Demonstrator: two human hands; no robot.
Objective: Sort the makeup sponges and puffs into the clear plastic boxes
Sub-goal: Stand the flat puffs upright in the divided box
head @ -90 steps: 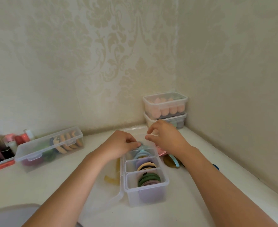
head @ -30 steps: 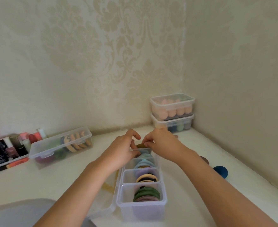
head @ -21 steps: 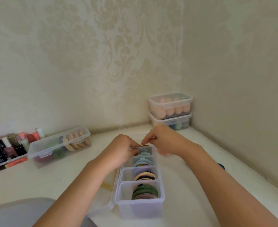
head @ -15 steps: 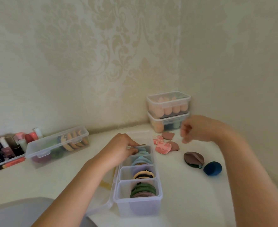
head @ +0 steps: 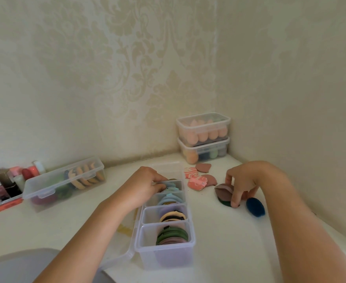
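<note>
A clear divided box [head: 185, 245] stands open in front of me, its compartments holding upright round puffs: green and mauve near, cream and black in the middle, pale blue at the far end. My left hand [head: 145, 185] grips the far end's left rim, fingers curled over the blue puffs. To the right, my right hand [head: 242, 181] pinches a brown puff [head: 222, 193] lying on a dark green one. A dark blue puff [head: 255, 207] lies just right of it. Pink patterned puffs [head: 195, 182] and brown puffs [head: 203, 167] lie loose behind.
Two stacked lidded boxes of egg-shaped sponges [head: 203, 132] stand in the corner. A long clear box of puffs [head: 64, 183] sits at the left, with nail polish bottles [head: 2, 186] beyond it. The open box's lid [head: 119, 260] lies to its left. Walls close the back and right.
My right hand left the divided box, swung right and came down on the brown puff. My left hand stayed at the box's far end.
</note>
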